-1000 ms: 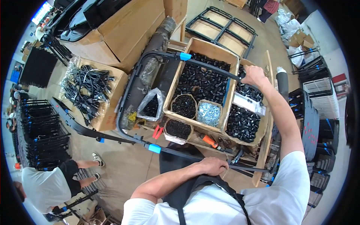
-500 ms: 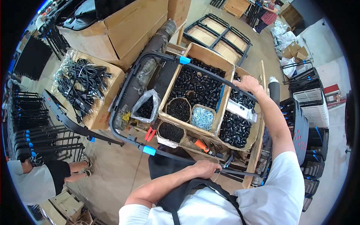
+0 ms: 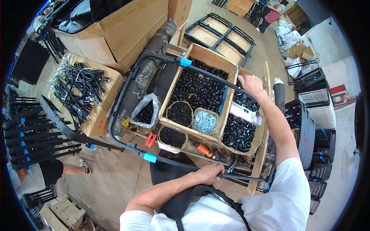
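Note:
A U-shaped black tubular frame (image 3: 175, 162) with blue sleeves lies across a wooden box (image 3: 234, 82) of small black plastic caps (image 3: 202, 86). My left hand (image 3: 210, 174) is wrapped round the frame's near bar, close to my apron. Farther off, my right hand (image 3: 252, 85) reaches over the right-hand compartment, beside the frame's far bar. Its fingers are bent together at the caps along the compartment's far edge. What they hold, if anything, is hidden. A white packet (image 3: 245, 114) lies on more black caps (image 3: 239, 133) nearer to me.
Tubs of silver screws (image 3: 206, 122) and dark screws (image 3: 180, 114) sit in the box. Red-handled pliers (image 3: 151, 139) and an orange tool (image 3: 205, 150) lie along the near side. Coiled black cables (image 3: 79, 86) top a carton at left. A co-worker (image 3: 48, 173) stands lower left.
The view has shifted slightly. My left hand stays on the near bar, and my right hand lingers by the far bar, its fingers a little changed. The co-worker at lower left has moved.

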A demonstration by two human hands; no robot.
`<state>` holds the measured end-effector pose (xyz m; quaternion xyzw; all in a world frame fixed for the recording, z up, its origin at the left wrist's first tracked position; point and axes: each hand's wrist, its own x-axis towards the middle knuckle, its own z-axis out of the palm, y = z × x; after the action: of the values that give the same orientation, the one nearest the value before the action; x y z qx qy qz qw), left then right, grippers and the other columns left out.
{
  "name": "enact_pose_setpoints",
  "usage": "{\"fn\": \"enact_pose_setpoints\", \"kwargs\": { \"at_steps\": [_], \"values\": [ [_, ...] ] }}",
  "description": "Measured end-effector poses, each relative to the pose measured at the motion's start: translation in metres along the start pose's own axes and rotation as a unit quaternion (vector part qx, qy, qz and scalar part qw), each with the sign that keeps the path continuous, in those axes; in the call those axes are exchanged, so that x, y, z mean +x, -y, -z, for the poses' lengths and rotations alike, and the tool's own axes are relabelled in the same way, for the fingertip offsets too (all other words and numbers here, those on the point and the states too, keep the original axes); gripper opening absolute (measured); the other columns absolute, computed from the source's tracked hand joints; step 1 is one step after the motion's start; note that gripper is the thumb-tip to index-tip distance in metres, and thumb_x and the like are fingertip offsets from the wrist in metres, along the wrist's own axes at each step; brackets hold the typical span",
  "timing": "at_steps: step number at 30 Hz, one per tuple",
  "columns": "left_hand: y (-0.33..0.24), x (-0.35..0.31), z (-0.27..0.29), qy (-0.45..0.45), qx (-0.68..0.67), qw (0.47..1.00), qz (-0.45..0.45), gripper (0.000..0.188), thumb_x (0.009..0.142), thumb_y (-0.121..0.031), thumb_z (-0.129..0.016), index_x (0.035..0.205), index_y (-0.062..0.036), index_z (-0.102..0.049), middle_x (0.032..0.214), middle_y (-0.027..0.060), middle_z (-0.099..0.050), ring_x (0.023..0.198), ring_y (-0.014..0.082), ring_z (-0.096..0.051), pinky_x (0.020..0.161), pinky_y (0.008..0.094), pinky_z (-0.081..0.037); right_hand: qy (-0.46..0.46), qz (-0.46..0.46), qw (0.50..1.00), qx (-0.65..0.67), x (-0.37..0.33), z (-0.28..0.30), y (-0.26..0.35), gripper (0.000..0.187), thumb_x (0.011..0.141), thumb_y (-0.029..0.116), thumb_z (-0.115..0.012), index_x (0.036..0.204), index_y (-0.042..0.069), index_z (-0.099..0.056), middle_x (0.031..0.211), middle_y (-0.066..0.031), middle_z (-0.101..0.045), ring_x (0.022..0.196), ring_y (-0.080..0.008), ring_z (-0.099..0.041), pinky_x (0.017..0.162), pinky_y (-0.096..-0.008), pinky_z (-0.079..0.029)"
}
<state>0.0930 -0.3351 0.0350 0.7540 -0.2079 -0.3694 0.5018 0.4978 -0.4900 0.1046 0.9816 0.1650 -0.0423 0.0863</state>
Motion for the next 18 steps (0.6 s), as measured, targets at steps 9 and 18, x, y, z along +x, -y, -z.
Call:
{"fn": "enact_pose_setpoints", "kwargs": {
  "at_steps": [9, 18],
  "values": [
    [-0.016, -0.002, -0.001, 0.043, 0.057, 0.997, -0.004, 0.03, 0.101, -0.026, -0.056, 0.125, -0.0251, -0.073, 0.113, 0.0129, -0.077, 0.107, 0.0376, -0.072, 0.091, 0.0519, -0.056, 0.155, 0.068, 0.974, -0.15, -0.022, 0.019, -0.004, 0.036, 0.079, 0.033, -0.077, 0.104, 0.006, -0.08, 0.112, -0.0174, -0.079, 0.107, -0.0307, -0.076, 0.091, -0.0437, -0.061],
    [0.003, 0.009, -0.006, -0.04, 0.037, 0.998, -0.045, 0.032, 0.097, -0.03, -0.07, 0.126, -0.0176, -0.065, 0.121, 0.0194, -0.071, 0.118, 0.0385, -0.066, 0.096, 0.0517, -0.054, 0.046, 0.024, 0.994, -0.099, -0.008, 0.014, -0.004, 0.024, 0.082, 0.017, -0.065, 0.1, 0.007, -0.079, 0.105, -0.0197, -0.078, 0.101, -0.0356, -0.076, 0.084, -0.0474, -0.062]
  ]
}}
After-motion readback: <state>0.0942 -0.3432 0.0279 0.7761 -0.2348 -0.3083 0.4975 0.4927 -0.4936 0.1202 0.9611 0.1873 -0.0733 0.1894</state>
